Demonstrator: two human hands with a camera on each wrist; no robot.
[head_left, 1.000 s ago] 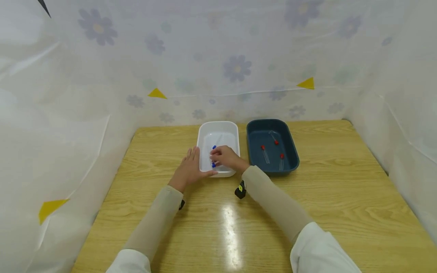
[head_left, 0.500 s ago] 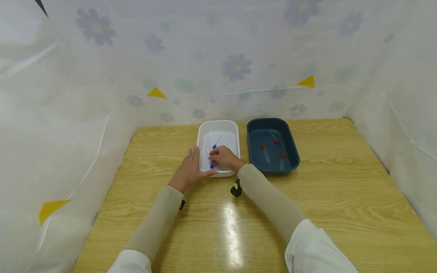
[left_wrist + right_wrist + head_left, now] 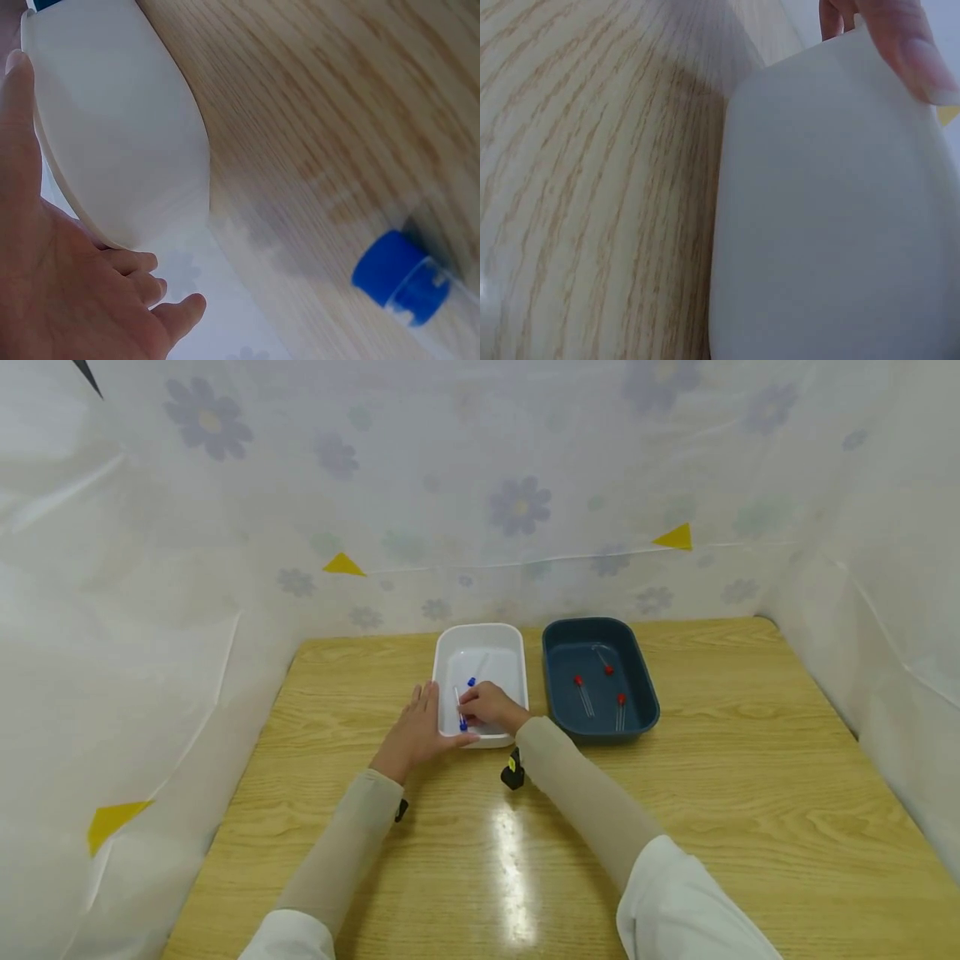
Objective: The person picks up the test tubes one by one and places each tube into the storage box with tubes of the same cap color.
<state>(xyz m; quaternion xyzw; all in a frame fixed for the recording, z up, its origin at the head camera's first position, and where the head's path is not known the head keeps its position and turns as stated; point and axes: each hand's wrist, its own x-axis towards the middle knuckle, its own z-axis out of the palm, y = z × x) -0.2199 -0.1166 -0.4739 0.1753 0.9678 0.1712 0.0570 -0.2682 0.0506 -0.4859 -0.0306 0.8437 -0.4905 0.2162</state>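
My left hand (image 3: 414, 733) rests against the near-left corner of a white tray (image 3: 517, 677), fingers fairly straight along its side and thumb on the front rim. In the left wrist view the same hand (image 3: 82, 285) braces the tray wall (image 3: 127, 127). My right hand (image 3: 491, 706) reaches into the tray, its fingertips pinching a clear test tube with a blue cap (image 3: 462, 727). Farther back in the tray lies a second blue-capped test tube (image 3: 472, 682). The right wrist view has the tray's outer wall (image 3: 825, 202) and the left thumb (image 3: 915, 60); the right fingers are hidden there.
Right of the white tray stands a dark blue tray (image 3: 648, 693) holding three red-capped test tubes (image 3: 579, 682). Another blue-capped tube (image 3: 394, 274) lies on the wooden table (image 3: 322, 135) in the left wrist view. A flowered sheet (image 3: 450, 510) hangs behind.
The right hand and its blue-capped tube have shifted slightly left and lower in the tray, leaving more of the tube visible. The left hand has stayed in place.
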